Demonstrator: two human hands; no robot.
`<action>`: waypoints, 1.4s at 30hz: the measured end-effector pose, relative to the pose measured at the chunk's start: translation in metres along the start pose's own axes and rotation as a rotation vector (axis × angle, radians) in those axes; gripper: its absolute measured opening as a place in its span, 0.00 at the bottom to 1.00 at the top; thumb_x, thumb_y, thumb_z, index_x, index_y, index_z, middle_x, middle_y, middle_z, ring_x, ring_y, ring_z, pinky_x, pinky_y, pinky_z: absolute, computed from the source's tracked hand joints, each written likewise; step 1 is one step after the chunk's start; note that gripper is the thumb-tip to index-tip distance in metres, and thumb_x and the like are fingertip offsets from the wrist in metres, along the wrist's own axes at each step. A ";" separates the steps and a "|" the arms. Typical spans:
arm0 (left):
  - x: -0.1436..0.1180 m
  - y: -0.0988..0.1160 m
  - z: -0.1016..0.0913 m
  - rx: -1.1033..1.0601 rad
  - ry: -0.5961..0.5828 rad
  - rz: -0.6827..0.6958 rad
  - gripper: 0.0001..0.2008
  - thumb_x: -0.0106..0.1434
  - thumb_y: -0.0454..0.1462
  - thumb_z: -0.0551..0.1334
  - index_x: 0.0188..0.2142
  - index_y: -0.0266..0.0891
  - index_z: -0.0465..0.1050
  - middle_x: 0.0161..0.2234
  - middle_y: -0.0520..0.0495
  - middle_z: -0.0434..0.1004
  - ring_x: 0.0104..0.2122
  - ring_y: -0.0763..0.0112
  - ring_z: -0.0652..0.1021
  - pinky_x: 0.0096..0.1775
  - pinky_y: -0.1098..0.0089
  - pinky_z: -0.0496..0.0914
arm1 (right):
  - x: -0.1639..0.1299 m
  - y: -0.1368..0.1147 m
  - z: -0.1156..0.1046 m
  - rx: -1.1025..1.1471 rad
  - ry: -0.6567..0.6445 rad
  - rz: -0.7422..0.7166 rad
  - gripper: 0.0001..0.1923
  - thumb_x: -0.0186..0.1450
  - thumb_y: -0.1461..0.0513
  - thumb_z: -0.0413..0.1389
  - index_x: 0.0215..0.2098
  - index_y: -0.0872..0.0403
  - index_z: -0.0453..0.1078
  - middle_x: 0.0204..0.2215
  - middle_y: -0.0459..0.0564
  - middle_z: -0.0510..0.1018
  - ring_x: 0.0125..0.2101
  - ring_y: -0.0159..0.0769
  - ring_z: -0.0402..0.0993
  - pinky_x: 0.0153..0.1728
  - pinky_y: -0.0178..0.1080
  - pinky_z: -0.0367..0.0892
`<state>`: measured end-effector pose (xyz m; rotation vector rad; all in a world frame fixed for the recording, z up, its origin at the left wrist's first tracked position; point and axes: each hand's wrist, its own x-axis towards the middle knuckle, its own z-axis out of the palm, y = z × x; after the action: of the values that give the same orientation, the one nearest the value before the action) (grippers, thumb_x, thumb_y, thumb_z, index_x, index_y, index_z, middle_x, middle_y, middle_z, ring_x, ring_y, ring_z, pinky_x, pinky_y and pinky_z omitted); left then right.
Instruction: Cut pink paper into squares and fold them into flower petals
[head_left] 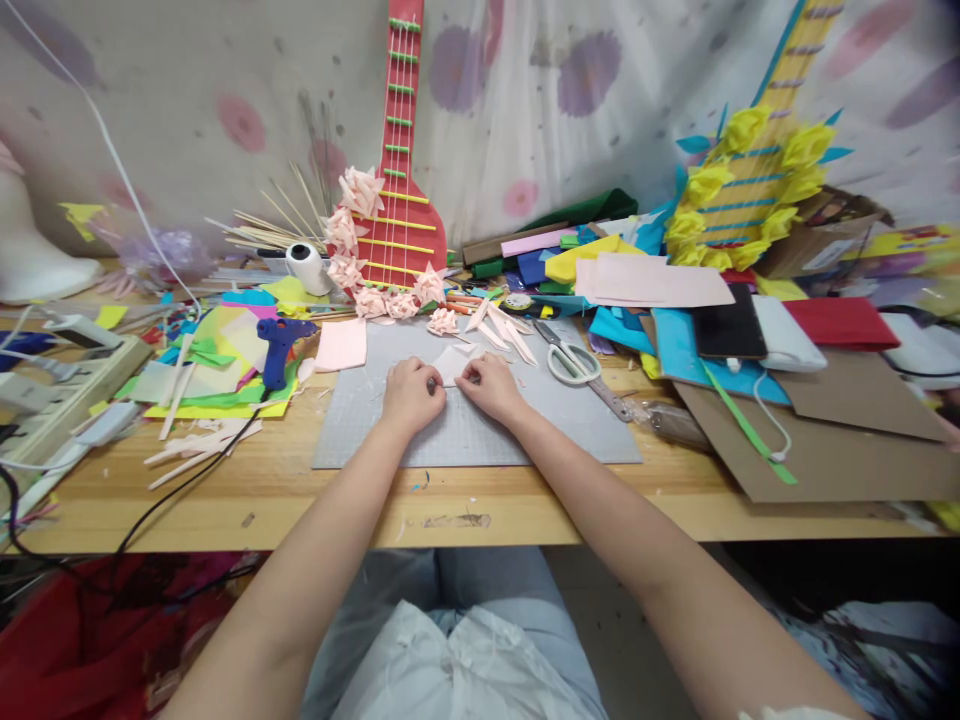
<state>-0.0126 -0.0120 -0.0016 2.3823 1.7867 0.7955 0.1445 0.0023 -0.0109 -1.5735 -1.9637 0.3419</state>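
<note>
Both hands pinch 1 pale paper piece [454, 362] on the grey mat [480, 425]: left hand [411, 393] and right hand [491, 385] grip it closed. Folding partly done; finished folded strips [501, 330] lie beyond.

wooden table [270, 490] under grey cutting mat [480, 430], scissors [574, 362], cardboard sheets [832, 450] (paper scraps all around)
</note>
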 end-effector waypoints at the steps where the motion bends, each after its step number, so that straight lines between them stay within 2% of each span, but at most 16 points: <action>1: 0.000 0.001 0.001 0.004 0.007 -0.011 0.05 0.52 0.36 0.58 0.27 0.41 0.73 0.30 0.47 0.67 0.36 0.64 0.69 0.41 0.64 0.61 | 0.000 -0.001 0.001 -0.016 0.013 0.004 0.06 0.56 0.60 0.56 0.24 0.55 0.69 0.28 0.50 0.68 0.36 0.38 0.60 0.40 0.39 0.57; 7: 0.004 0.008 0.003 0.032 0.007 -0.105 0.10 0.55 0.42 0.57 0.26 0.40 0.73 0.31 0.45 0.68 0.37 0.63 0.69 0.41 0.62 0.61 | -0.002 -0.003 0.002 -0.064 0.054 0.014 0.08 0.56 0.59 0.55 0.24 0.55 0.68 0.28 0.51 0.68 0.36 0.39 0.60 0.40 0.40 0.57; 15: 0.004 0.011 0.002 0.029 -0.005 -0.149 0.09 0.54 0.43 0.59 0.25 0.40 0.72 0.31 0.45 0.68 0.39 0.62 0.69 0.42 0.63 0.60 | -0.002 -0.007 0.003 -0.101 0.090 0.074 0.09 0.56 0.58 0.55 0.23 0.55 0.66 0.29 0.52 0.68 0.38 0.41 0.61 0.43 0.42 0.57; 19: 0.005 0.011 0.002 0.010 -0.002 -0.171 0.10 0.55 0.44 0.58 0.25 0.40 0.72 0.31 0.46 0.68 0.39 0.62 0.69 0.41 0.63 0.60 | -0.002 -0.007 0.003 -0.106 0.087 0.082 0.09 0.56 0.58 0.55 0.23 0.55 0.66 0.29 0.52 0.69 0.38 0.42 0.61 0.43 0.42 0.57; 26: 0.006 0.011 0.004 0.019 -0.010 -0.176 0.07 0.53 0.42 0.60 0.25 0.41 0.71 0.32 0.46 0.68 0.39 0.63 0.69 0.42 0.63 0.59 | -0.002 -0.006 0.005 -0.127 0.084 0.082 0.09 0.57 0.58 0.54 0.23 0.54 0.65 0.29 0.52 0.68 0.38 0.41 0.60 0.42 0.41 0.57; 29: 0.006 0.011 0.005 0.015 0.002 -0.144 0.06 0.53 0.41 0.60 0.29 0.43 0.72 0.33 0.47 0.67 0.39 0.63 0.68 0.42 0.64 0.59 | -0.004 -0.009 0.003 -0.167 0.103 0.046 0.07 0.57 0.58 0.53 0.27 0.55 0.64 0.30 0.52 0.69 0.37 0.41 0.60 0.40 0.41 0.57; 32: 0.005 0.012 0.006 0.025 0.000 -0.113 0.06 0.55 0.39 0.59 0.31 0.45 0.73 0.34 0.47 0.67 0.40 0.63 0.67 0.43 0.63 0.57 | -0.007 -0.013 0.001 -0.248 0.139 -0.055 0.08 0.58 0.60 0.53 0.34 0.56 0.63 0.34 0.54 0.69 0.39 0.43 0.59 0.39 0.41 0.57; 35: 0.005 0.013 0.007 0.033 -0.004 -0.111 0.06 0.55 0.39 0.58 0.31 0.46 0.74 0.34 0.46 0.66 0.41 0.62 0.66 0.44 0.62 0.57 | -0.009 -0.015 0.000 -0.302 0.131 -0.118 0.08 0.58 0.61 0.52 0.35 0.56 0.62 0.35 0.55 0.68 0.40 0.43 0.58 0.40 0.41 0.57; 42: 0.006 0.014 0.009 0.013 0.021 -0.134 0.08 0.54 0.43 0.59 0.30 0.45 0.74 0.34 0.45 0.67 0.41 0.59 0.66 0.45 0.59 0.56 | -0.008 -0.014 0.001 -0.250 0.094 -0.074 0.07 0.59 0.60 0.51 0.35 0.55 0.62 0.35 0.55 0.68 0.40 0.45 0.58 0.38 0.42 0.57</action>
<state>0.0050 -0.0087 -0.0021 2.2403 1.9408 0.7981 0.1341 -0.0088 -0.0064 -1.6306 -2.0473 -0.0095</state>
